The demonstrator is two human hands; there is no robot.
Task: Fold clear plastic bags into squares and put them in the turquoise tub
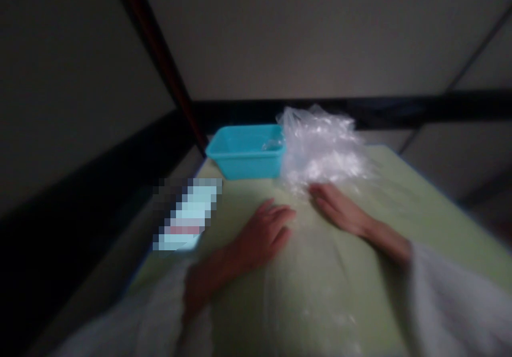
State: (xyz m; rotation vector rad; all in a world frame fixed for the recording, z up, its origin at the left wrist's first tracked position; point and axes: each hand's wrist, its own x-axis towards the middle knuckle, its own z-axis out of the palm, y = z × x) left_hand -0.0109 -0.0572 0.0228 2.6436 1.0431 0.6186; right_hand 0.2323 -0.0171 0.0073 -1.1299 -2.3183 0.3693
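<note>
A clear plastic bag or sheet [312,287] lies flat on the pale green tabletop [236,207], stretching between my forearms toward me. Over its far left edge rests my left hand [266,231], palm down, its fingers apart and holding nothing visible. My right hand [336,207] lies low on the right side, fingers stretched forward and close together. Its fingertips meet the near edge of a crumpled heap of clear plastic [324,149]; blur hides whether they touch it or only the flat piece.
A turquoise plastic basin [252,166] stands at the back left, against the heap, with a bit of clear plastic inside. A bright, pixelated phone-like object [188,218] is at the left table edge. Walls [320,37] rise behind and to the left.
</note>
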